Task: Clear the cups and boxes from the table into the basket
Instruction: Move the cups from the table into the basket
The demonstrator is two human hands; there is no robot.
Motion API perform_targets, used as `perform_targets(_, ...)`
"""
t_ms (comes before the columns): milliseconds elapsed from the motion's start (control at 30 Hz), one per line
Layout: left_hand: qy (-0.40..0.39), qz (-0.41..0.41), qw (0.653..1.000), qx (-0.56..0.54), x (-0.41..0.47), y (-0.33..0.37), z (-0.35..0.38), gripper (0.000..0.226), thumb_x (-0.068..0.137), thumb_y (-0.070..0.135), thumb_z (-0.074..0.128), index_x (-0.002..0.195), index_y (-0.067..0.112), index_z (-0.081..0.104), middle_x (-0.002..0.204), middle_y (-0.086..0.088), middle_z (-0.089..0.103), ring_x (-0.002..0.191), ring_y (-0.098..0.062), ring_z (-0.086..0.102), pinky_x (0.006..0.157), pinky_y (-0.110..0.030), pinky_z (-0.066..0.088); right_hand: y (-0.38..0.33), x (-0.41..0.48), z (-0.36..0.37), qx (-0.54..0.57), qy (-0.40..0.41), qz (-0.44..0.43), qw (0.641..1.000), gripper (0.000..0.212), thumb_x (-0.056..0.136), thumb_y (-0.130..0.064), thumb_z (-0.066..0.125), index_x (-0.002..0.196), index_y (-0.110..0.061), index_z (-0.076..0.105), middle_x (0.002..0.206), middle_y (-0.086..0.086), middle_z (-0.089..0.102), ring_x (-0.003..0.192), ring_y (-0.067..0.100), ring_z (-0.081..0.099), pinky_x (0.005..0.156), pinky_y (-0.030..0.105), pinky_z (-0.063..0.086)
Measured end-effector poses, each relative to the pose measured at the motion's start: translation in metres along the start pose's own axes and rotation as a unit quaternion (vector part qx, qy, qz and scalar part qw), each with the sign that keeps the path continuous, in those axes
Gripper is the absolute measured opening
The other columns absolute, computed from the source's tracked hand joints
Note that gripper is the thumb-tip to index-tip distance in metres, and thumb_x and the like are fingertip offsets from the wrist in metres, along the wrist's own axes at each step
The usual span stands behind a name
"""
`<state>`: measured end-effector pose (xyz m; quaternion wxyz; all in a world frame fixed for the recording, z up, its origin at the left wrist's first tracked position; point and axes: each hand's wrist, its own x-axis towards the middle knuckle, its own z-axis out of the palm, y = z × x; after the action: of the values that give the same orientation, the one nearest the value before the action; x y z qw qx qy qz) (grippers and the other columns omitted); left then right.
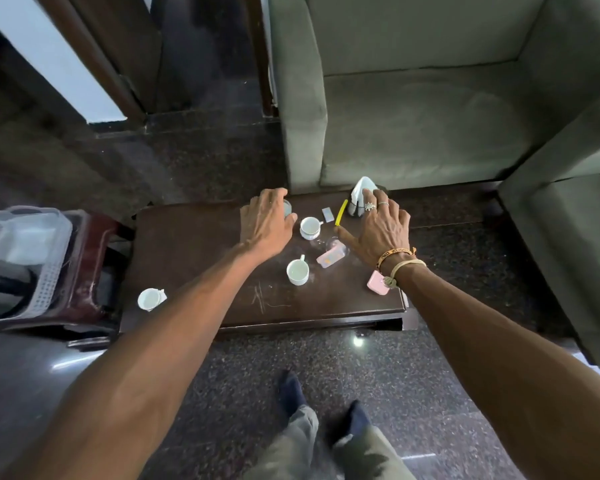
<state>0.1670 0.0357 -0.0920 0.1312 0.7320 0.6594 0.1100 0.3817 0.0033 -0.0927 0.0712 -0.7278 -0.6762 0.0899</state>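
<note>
Cups dot the dark, scratched wooden worktop [187, 258]: a white cup on a saucer [310, 227] between our hands, a second white cup [298, 271] just right of our left wrist, and a tipped cup [149, 299] on its side at the worktop's left near edge, well left of our left forearm. Speckled stone floor [222, 375] lies open on our side. A grey-green upholstered sofa [413, 126] closes in the far edge beyond our fingertips.

Our left hand [267, 223] arches over a pale cup [287, 208], fingers curved down around it; we cannot tell whether the grip has closed. Our right hand [378, 230] is spread flat and relaxed, fingertips at a napkin holder [361, 199], with a yellow strip [341, 211] just left of it. A flat pink box [331, 257] lies beside the right thumb, and a second pink box [377, 283] sits under the right wrist.

Far left of our left arm, the pale lattice plastic basket [49, 271] rests on a dark red stool [84, 299].
</note>
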Motion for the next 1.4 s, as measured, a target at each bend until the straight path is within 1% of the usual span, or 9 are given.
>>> perform_targets(200,-0.034,-0.037,0.998,-0.024,-0.004,-0.042,0.048,0.048,0.092,0.035,0.062,0.134,0.017,0.046,0.131,-0.01,0.054,0.116,-0.032,0.055,0.093,-0.047,0.045,-0.017,0.013,0.061,0.02,-0.056,-0.015,0.998,0.094,0.079,-0.064,0.062,0.151,-0.016,0.027,0.151,0.008,0.037,0.13,0.034,0.041,0.104,0.048,0.033)
perform_targets(333,-0.076,-0.081,0.993,-0.042,-0.017,-0.07,0.108,0.051,0.092,0.035,0.063,0.135,0.015,0.045,0.133,-0.01,0.054,0.116,-0.033,0.056,0.093,-0.045,0.047,-0.015,0.015,0.127,0.034,-0.142,-0.005,0.989,0.093,0.079,-0.063,0.063,0.152,-0.018,0.026,0.152,0.008,0.037,0.135,0.034,0.04,0.108,0.049,0.032)
perform_targets(533,-0.147,-0.142,0.976,-0.075,-0.027,-0.099,0.197,0.057,0.092,0.035,0.064,0.139,0.015,0.041,0.14,-0.009,0.048,0.126,-0.03,0.05,0.1,-0.044,0.044,-0.001,0.011,0.22,0.034,-0.271,-0.011,0.962,0.093,0.08,-0.055,0.067,0.153,-0.016,0.023,0.154,0.009,0.034,0.134,0.035,0.041,0.106,0.049,0.037)
perform_targets(733,-0.213,-0.207,0.95,-0.098,-0.014,-0.116,0.255,0.072,0.088,0.035,0.069,0.146,0.013,0.032,0.145,-0.01,0.041,0.131,-0.03,0.046,0.101,-0.046,0.043,0.004,0.036,0.282,0.08,-0.341,-0.009,0.937,0.081,0.087,-0.034,0.068,0.154,-0.018,0.025,0.156,0.009,0.033,0.142,0.029,0.034,0.112,0.042,0.038)
perform_targets(967,-0.261,-0.238,0.925,-0.141,-0.001,-0.126,0.306,0.091,0.082,0.022,0.077,0.154,0.02,0.021,0.155,-0.005,0.032,0.137,-0.027,0.043,0.105,-0.042,0.042,-0.002,0.055,0.33,0.133,-0.34,0.046,0.93,0.067,0.085,-0.021,0.065,0.146,-0.014,0.036,0.147,0.013,0.045,0.13,0.035,0.049,0.103,0.045,0.045)
perform_targets(1033,-0.264,-0.228,0.922,-0.168,0.0,-0.125,0.313,0.091,0.08,0.018,0.078,0.153,0.024,0.025,0.152,-0.003,0.038,0.133,-0.026,0.048,0.107,-0.041,0.044,-0.004,0.054,0.336,0.153,-0.332,0.05,0.929,0.064,0.085,-0.019,0.064,0.145,-0.015,0.039,0.143,0.012,0.05,0.125,0.035,0.052,0.099,0.044,0.048)
perform_targets(1133,-0.244,-0.221,0.919,-0.218,0.003,-0.122,0.317,0.085,0.076,0.012,0.081,0.148,0.022,0.037,0.142,-0.004,0.051,0.12,-0.025,0.059,0.101,-0.045,0.05,-0.006,0.053,0.341,0.177,-0.319,0.053,0.93,0.063,0.083,-0.019,0.069,0.141,-0.015,0.043,0.135,0.011,0.056,0.119,0.034,0.056,0.095,0.043,0.05)
perform_targets(1233,-0.211,-0.227,0.92,-0.239,0.004,-0.119,0.316,0.08,0.072,0.009,0.085,0.142,0.016,0.047,0.134,-0.007,0.059,0.117,-0.027,0.06,0.099,-0.045,0.05,-0.007,0.054,0.339,0.177,-0.315,0.058,0.931,0.064,0.08,-0.016,0.071,0.138,-0.015,0.046,0.131,0.011,0.057,0.114,0.034,0.058,0.091,0.043,0.051)
perform_targets(1400,-0.184,-0.239,0.916,-0.266,0.005,-0.113,0.288,0.08,0.071,0.009,0.086,0.142,0.018,0.05,0.132,-0.005,0.062,0.114,-0.026,0.061,0.099,-0.044,0.051,-0.02,0.052,0.314,0.2,-0.29,0.037,0.935,0.065,0.081,-0.012,0.072,0.139,-0.014,0.043,0.132,0.012,0.056,0.114,0.035,0.058,0.091,0.043,0.051)
